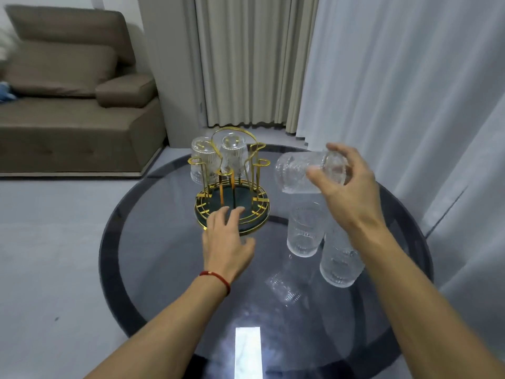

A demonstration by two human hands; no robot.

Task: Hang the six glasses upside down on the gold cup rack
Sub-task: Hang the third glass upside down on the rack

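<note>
The gold cup rack (pixel 259 199) stands on a round dark glass table (pixel 169 258), with a dark green base tray. Two ribbed clear glasses hang upside down on its far pegs, one at the left (pixel 200 160) and one behind the handle (pixel 235 155). My left hand (pixel 226 239) rests with spread fingers on the rack's near rim. My right hand (pixel 347 187) holds a ribbed glass (pixel 297 170) on its side in the air, to the right of the rack. Two more glasses stand on the table below it, one nearer the rack (pixel 304 231) and one nearer me (pixel 340 262), partly behind my right forearm.
A brown sofa (pixel 71 105) sits on the floor at the left. Beige and white curtains (pixel 382 77) hang behind and to the right of the table. A bright ceiling-light reflection (pixel 247 351) lies on the table's near part.
</note>
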